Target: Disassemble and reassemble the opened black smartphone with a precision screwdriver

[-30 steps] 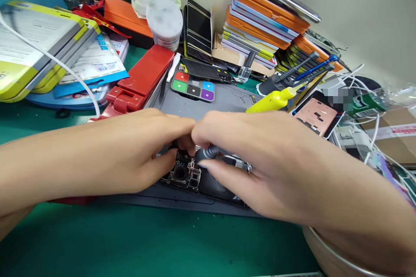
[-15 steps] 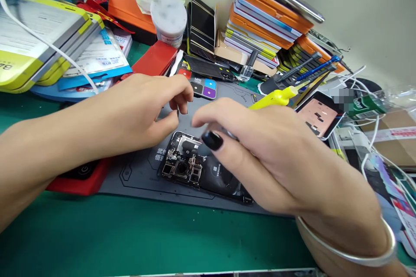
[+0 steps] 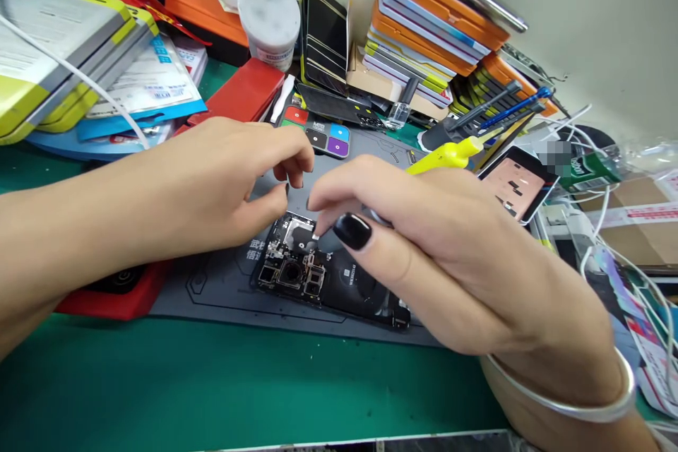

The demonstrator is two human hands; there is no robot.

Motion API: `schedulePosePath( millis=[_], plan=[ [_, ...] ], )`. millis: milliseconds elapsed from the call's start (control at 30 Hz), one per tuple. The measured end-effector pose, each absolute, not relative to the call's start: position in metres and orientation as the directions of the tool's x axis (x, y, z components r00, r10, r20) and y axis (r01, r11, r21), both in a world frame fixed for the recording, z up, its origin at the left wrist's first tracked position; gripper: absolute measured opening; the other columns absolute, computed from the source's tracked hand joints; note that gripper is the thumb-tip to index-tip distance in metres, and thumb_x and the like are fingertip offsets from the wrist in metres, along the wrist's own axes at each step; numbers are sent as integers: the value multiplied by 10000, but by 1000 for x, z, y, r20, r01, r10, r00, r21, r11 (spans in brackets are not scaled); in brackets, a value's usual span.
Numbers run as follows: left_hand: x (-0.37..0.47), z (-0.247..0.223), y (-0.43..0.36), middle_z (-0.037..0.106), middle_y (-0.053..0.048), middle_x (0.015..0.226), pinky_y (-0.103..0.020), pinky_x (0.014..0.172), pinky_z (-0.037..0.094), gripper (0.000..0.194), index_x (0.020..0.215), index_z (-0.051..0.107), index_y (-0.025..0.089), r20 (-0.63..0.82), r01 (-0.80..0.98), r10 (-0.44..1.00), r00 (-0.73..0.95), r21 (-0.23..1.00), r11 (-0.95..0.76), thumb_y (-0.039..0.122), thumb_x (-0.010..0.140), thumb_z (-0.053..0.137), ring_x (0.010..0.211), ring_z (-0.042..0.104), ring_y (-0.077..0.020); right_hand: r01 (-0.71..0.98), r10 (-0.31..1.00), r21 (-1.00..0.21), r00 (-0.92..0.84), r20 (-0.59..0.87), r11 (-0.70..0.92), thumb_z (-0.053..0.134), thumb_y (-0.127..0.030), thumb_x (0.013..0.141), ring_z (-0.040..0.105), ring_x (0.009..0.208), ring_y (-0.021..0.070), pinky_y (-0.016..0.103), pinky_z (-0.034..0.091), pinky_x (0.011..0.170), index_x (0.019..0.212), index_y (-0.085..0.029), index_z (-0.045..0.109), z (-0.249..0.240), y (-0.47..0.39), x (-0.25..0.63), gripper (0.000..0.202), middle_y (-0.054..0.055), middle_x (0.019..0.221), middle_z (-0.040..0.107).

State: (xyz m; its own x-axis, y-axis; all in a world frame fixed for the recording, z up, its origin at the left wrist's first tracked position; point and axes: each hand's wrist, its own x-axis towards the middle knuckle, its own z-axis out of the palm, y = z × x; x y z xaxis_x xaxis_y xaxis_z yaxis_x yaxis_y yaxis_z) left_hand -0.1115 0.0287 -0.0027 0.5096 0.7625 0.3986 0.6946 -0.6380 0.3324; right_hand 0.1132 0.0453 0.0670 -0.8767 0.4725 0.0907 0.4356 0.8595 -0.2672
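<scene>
An opened smartphone (image 3: 294,272) lies on a dark grey work mat (image 3: 212,296), its camera modules and black inner parts exposed. My left hand (image 3: 259,169) hovers above the phone's upper left end, loosely curled, thumb apart from the fingers, nothing visible in it. Over the phone's middle and right part is my right hand (image 3: 418,247), fingers bent, black-nailed thumb near them. A silvery bit shows between its index finger and thumb; what it is stays hidden. One right fingertip comes down close to the phone's upper edge. Behind that hand juts a yellow tool or tube (image 3: 448,155), partly covered.
Beyond the mat's far edge stand a colored magnetic-looking case (image 3: 318,140), a red box (image 3: 246,92), a white tub (image 3: 270,21) and stacked orange boxes (image 3: 445,7). Yellow-edged packages (image 3: 58,49) are on the left. Another phone (image 3: 513,183), cables and a carton (image 3: 630,215) crowd the right.
The view has shifted slightly, moving the scene a little left and up. Both hands keep nearly the same pose; the right fingers have edged slightly closer to the phone's upper edge.
</scene>
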Motion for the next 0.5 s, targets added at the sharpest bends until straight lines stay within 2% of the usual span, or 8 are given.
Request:
schedulePosePath(
  millis=[100,167,233,333,400,500],
  plan=[
    [-113,-2,28,720,11,919,-254,714,483,282,1000,667,202,415,669,732,540,315,-673,223,887,408,842,683,-137,482,506,-168,-849,152,860,367,-348,1044,533,548,146,315,339,556,1023,-190,616,64,47,113,296,1,706,622],
    [-113,0,27,733,16,956,-253,756,505,294,964,715,225,400,621,707,583,341,-705,219,885,433,891,686,-139,429,467,-227,-870,159,875,383,-309,1039,633,709,166,310,402,612,1087,-196,599,63,48,112,249,26,891,696],
    [-112,1,25,733,43,976,-224,791,517,308,915,746,268,381,535,662,646,392,-748,206,883,446,923,679,-121,350,408,-319,-903,134,881,404,-254,1024,670,826,158,292,443,662,1187,-226,563,64,48,113,229,4,1024,717],
    [-110,0,21,718,71,942,-192,779,519,304,878,759,329,324,461,606,727,423,-780,228,905,474,909,660,-106,347,401,-345,-911,97,872,439,-242,998,665,787,138,274,438,636,1224,-228,550,66,45,114,252,-26,986,725],
    [-108,-3,17,709,66,906,-223,746,518,287,880,761,354,275,492,611,742,396,-775,285,923,486,886,649,-131,382,424,-305,-902,81,872,474,-231,971,654,777,141,273,426,625,1214,-211,562,67,43,115,259,-21,971,725],
    [-104,-7,13,716,64,905,-298,747,499,317,865,763,387,281,549,633,721,326,-770,367,937,455,889,632,-180,397,424,-267,-904,50,878,518,-167,930,622,755,126,266,403,618,1221,-228,559,65,41,115,300,-36,972,707]
  ],
)
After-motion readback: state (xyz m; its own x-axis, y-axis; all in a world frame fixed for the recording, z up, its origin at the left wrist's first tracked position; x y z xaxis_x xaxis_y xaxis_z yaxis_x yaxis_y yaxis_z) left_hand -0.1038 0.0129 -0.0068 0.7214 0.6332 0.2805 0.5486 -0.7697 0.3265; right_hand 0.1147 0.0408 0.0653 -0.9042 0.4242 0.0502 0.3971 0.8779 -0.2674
